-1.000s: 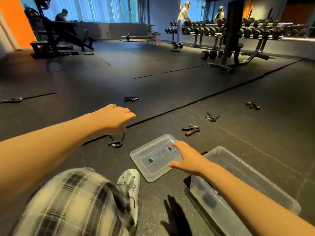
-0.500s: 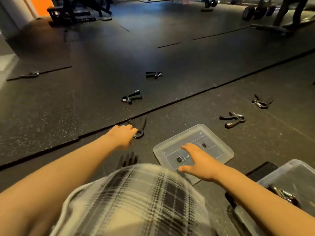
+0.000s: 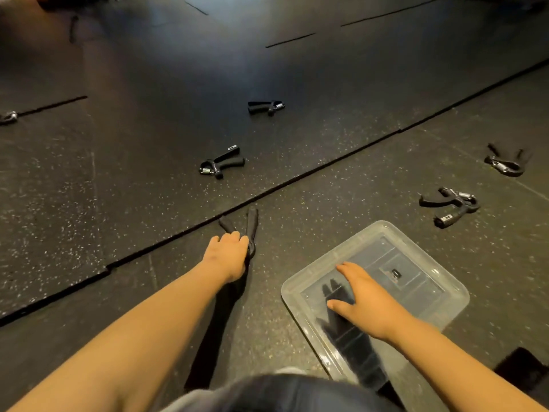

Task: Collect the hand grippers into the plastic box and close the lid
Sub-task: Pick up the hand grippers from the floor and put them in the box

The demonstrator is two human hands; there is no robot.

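Nearest hand gripper [image 3: 253, 224] judged light, rigid; gripped at coil end by left hand [image 3: 227, 255]. Right hand [image 3: 367, 300] spread flat on lid [image 3: 421, 281].

Dark speckled rubber floor mats [image 3: 89, 188], straight seams [image 3: 297, 176], pale sheen.

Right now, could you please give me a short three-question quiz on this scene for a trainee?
1. True or false: the left hand grips a gripper.
2. The right hand is above: A) the lid, B) a shoe, C) a towel?
3. How many loose grippers lie right of the lid?
Key: 1 true. 2 A. 3 two: near gripper and far gripper.
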